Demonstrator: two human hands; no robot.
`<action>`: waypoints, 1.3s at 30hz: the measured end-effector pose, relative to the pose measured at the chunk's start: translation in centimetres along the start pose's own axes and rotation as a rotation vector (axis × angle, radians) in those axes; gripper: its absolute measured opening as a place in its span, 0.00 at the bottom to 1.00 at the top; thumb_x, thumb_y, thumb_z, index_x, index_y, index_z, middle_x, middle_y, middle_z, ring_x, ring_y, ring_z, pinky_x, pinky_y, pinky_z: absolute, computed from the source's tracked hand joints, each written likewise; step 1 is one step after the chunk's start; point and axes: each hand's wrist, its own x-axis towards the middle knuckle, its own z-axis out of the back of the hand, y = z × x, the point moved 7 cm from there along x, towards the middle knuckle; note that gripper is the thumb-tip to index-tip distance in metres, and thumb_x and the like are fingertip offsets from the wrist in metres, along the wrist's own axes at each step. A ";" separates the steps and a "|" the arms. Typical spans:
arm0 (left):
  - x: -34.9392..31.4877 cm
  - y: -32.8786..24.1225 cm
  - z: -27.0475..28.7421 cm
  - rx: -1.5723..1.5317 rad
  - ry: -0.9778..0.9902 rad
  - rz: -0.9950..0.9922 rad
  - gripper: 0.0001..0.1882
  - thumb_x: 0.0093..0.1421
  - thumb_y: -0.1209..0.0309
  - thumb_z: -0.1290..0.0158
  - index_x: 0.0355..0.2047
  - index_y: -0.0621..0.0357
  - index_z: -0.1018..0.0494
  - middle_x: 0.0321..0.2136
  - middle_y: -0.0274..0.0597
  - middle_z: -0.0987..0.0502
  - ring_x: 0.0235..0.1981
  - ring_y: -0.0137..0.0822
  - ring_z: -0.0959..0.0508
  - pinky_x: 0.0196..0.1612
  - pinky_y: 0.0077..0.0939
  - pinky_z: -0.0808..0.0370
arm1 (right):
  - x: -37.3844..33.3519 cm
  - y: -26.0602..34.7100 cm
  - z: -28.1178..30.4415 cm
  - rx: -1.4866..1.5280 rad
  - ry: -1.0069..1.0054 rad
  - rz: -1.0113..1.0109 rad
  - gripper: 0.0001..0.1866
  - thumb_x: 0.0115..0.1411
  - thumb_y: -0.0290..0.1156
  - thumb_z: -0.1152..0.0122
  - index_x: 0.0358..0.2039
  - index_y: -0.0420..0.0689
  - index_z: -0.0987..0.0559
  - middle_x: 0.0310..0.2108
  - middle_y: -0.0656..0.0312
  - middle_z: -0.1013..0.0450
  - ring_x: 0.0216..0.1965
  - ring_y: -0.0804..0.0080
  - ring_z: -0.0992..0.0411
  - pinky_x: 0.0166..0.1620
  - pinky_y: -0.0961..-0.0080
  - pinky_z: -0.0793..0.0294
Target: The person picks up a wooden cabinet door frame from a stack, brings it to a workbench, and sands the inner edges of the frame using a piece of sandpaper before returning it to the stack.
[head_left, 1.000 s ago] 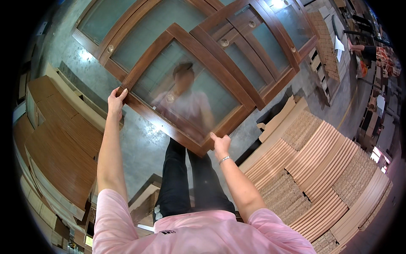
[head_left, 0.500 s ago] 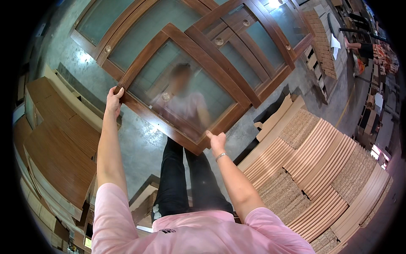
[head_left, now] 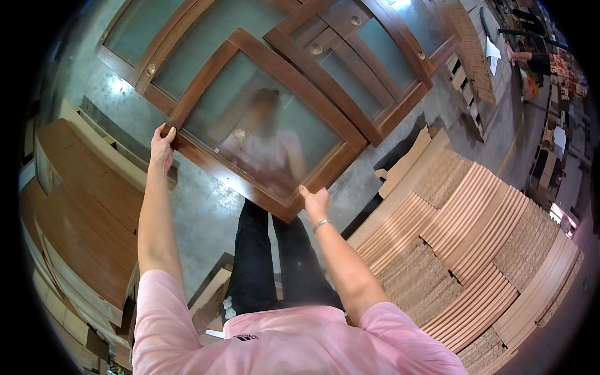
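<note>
A brown wooden-framed glass cabinet door (head_left: 275,134) is held tilted in front of me, and a person's reflection shows in its pane. My left hand (head_left: 162,147) grips the door's left corner, thumb on top of the frame. At the near right corner my right hand (head_left: 315,201) is closed on the frame's edge, its thumb on top. The fingers under the frame are hidden on both sides. Just beyond, similar glass-paned doors (head_left: 228,47) with round knobs lie close together, partly covered by the held one. Another such door (head_left: 353,69) overlaps them at the right.
Stacked brown boards (head_left: 87,212) stand at my left. Piles of boards with light brown edges (head_left: 462,212) fill the right, with torn cardboard (head_left: 403,164) at their far end. Farther right are a slatted wooden pallet (head_left: 465,97) and another person's arm (head_left: 520,56).
The held door and both hands have shifted slightly left and away from me. The grip of each hand looks the same. The view has shifted a little too.
</note>
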 end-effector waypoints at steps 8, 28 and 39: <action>-0.5 -0.1 -0.3 -0.041 0.022 0.004 0.22 0.59 0.71 0.44 0.52 0.60 0.37 0.44 0.38 0.28 0.45 0.33 0.28 0.49 0.28 0.31 | -0.1 0.3 0.0 -0.070 -0.006 -0.059 0.23 0.47 0.32 0.28 0.36 0.30 0.28 0.35 0.46 0.25 0.37 0.58 0.27 0.44 0.67 0.31; -11.9 7.2 -6.9 -0.267 -0.119 0.286 0.37 0.57 0.52 0.44 0.57 0.62 0.44 0.54 0.44 0.35 0.55 0.39 0.35 0.56 0.39 0.38 | 1.2 13.7 4.8 -0.563 -0.346 0.615 0.35 0.46 0.32 0.31 0.52 0.36 0.35 0.52 0.44 0.39 0.54 0.49 0.40 0.56 0.62 0.39; -12.4 10.0 -9.9 -0.535 -0.019 0.278 0.19 0.59 0.69 0.44 0.48 0.64 0.32 0.46 0.41 0.27 0.47 0.38 0.28 0.52 0.33 0.31 | 9.5 19.4 2.8 -0.759 -0.091 0.692 0.32 0.43 0.34 0.28 0.49 0.39 0.30 0.47 0.52 0.30 0.50 0.53 0.33 0.52 0.62 0.33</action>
